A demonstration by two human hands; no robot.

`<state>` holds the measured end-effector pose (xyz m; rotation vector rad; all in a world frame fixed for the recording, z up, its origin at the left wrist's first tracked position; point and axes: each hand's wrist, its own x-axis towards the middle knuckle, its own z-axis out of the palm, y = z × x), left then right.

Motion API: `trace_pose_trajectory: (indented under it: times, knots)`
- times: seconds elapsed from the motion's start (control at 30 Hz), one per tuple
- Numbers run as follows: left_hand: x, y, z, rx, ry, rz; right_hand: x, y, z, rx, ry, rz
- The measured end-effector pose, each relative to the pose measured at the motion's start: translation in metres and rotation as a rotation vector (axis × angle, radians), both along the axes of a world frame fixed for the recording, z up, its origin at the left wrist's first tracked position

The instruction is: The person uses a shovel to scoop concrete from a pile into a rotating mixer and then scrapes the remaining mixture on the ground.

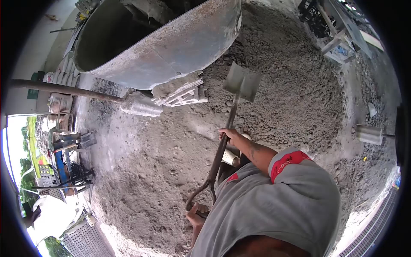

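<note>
A long-handled shovel (227, 122) runs slantwise through the middle of the view, held in both my hands. My left hand (197, 213) is wrapped around its D-shaped grip at the lower end. Farther up, my right hand (230, 135) closes round the shaft. The flat grey shovel blade (242, 81) overlaps the edge of a heap of damp grey mix (291, 85), and no load shows on it. Part of my boot (231, 158) shows below my right hand.
A big metal drum (171, 53) stands at the top, with a crusted slatted block (182, 91) below it. Another shovel (68, 88) reaches in from the left. A further shovel blade (369, 134) lies at right. Sacks (66, 70) and stacked gear (70, 158) line the left side.
</note>
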<state>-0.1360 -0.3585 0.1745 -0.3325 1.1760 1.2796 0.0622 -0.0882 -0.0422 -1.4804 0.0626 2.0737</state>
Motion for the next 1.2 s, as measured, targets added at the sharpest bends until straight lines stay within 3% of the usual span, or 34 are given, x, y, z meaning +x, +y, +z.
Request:
trace_pose_trajectory:
  times: [0.1, 0.2, 0.23, 0.3, 0.33, 0.37, 0.47, 0.5, 0.57, 0.6, 0.67, 0.73, 0.77, 0.8, 0.83, 0.87, 0.9, 0.93, 0.97, 1.0, 1.03, 1.17, 1.2]
  knots:
    - [0.034, 0.047, 0.005, -0.085, 0.017, 0.078, -0.019, 0.008, -0.002, 0.059, 0.116, 0.066]
    - [0.08, 0.142, -0.027, -0.153, -0.019, 0.232, -0.02, 0.025, 0.015, 0.064, -0.033, 0.059]
    - [0.088, 0.18, -0.081, -0.115, 0.004, 0.241, -0.015, 0.029, 0.028, 0.067, -0.049, 0.068]
    - [0.111, 0.255, -0.175, -0.006, -0.163, 0.281, -0.003, 0.04, 0.06, 0.066, -0.096, 0.329]
    - [0.128, 0.29, -0.177, -0.128, 0.164, 0.162, 0.011, 0.05, 0.04, 0.202, -0.411, 0.533]
    - [0.138, 0.317, -0.174, -0.241, 0.487, 0.033, 0.02, 0.063, 0.046, 0.169, -0.316, 0.446]
    - [0.155, 0.332, -0.151, 0.012, 0.22, 0.234, 0.032, 0.106, 0.045, -0.008, -0.616, 0.473]
    - [0.154, 0.334, -0.15, 0.003, 0.219, 0.237, 0.033, 0.107, 0.041, -0.016, -0.616, 0.479]
    - [0.15, 0.354, -0.151, 0.086, -0.022, 0.292, 0.035, 0.118, 0.025, 0.105, -0.464, 0.332]
    - [0.145, 0.368, -0.131, 0.104, -0.025, 0.301, 0.032, 0.128, 0.042, 0.031, -0.354, 0.192]
    - [0.138, 0.384, -0.077, 0.172, -0.306, 0.338, 0.037, 0.148, 0.048, 0.061, -0.316, 0.202]
    - [0.147, 0.43, -0.116, 0.144, -0.207, 0.328, 0.028, 0.18, 0.07, 0.084, -0.323, 0.198]
    - [0.156, 0.468, -0.134, 0.122, -0.132, 0.325, 0.041, 0.229, 0.051, 0.092, -0.444, 0.337]
    - [0.15, 0.488, -0.151, 0.27, 0.115, 0.192, 0.036, 0.228, 0.044, 0.067, -0.419, 0.333]
    - [0.124, 0.504, -0.169, 0.322, -0.298, 0.268, 0.045, 0.261, 0.079, 0.302, -0.479, 0.23]
    - [0.106, 0.515, -0.173, 0.377, -0.382, 0.283, 0.046, 0.284, 0.123, 0.553, -0.521, 0.138]
    - [0.105, 0.51, -0.192, 0.37, -0.258, 0.276, 0.023, 0.221, 0.141, 0.455, -0.491, 0.136]
    - [0.112, 0.428, -0.226, 0.234, -0.246, 0.249, 0.003, 0.144, 0.175, 0.514, -0.407, 0.177]
    - [0.124, 0.436, -0.219, 0.138, 0.013, 0.175, -0.006, 0.142, 0.21, 0.742, -0.354, 0.228]
    - [0.129, 0.478, -0.198, 0.094, 0.276, 0.136, 0.011, 0.174, 0.158, 0.766, -0.508, 0.361]
    - [0.128, 0.475, -0.197, 0.086, 0.055, 0.231, 0.03, 0.216, 0.091, 0.808, -0.693, 0.562]
    - [0.123, 0.47, -0.177, 0.043, -0.005, 0.287, 0.047, 0.255, -0.044, 1.205, -1.156, 1.359]
    - [0.122, 0.464, -0.18, 0.027, 0.011, 0.3, 0.053, 0.25, -0.065, 1.477, -1.188, 1.535]
